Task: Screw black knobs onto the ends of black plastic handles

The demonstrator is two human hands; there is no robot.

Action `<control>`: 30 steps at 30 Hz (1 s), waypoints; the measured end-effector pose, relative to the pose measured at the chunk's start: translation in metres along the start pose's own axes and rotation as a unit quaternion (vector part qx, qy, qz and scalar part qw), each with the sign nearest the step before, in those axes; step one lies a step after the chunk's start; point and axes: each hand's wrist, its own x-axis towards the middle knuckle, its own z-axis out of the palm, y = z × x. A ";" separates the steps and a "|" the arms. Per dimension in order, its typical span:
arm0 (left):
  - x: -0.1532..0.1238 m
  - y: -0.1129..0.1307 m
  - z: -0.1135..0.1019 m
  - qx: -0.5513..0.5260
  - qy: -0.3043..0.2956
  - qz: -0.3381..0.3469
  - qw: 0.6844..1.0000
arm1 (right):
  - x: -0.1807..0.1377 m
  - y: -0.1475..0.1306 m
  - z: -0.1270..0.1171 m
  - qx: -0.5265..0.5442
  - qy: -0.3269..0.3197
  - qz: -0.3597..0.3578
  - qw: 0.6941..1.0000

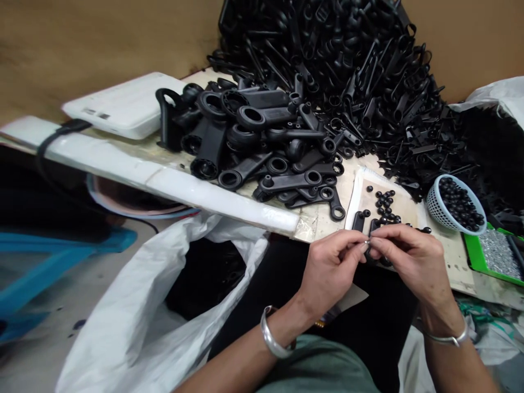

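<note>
Two hands meet at the near edge of the surface (pixel 327 218), fingertips pinched together over something very small. The left hand (pixel 329 265) holds its thumb and forefinger closed on a tiny bright piece (pixel 367 240) (a pin or screw, too small to tell), and the right hand (pixel 409 254) is closed around a small black part (pixel 374 252) that its fingers mostly hide. Both hands hover just above the surface, in front of a pale sheet (pixel 403 210) scattered with black beads (pixel 385 204).

To the right of the sheet stands a white mesh basket (pixel 436 204) full of the same beads, and next to it a green tray (pixel 475 254) of silvery bits. Farther back lies a heap of black plastic levers (pixel 266 142), with a much bigger pile of thinner black pieces (pixel 368 71) behind it. At near left a white bag (pixel 135 316) gapes open below the surface edge.

The fit looks fiddly. It would go best with the black part held steady in the right hand, the hole turned towards the eye, and the bright piece brought in straight rather than at a slant. Working low over the sheet seems wise, since a dropped piece would otherwise fall to the lap or the bag.
</note>
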 end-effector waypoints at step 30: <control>0.005 -0.014 0.003 0.478 -0.079 0.324 0.812 | 0.041 0.039 -0.011 -0.188 -0.012 -0.130 0.973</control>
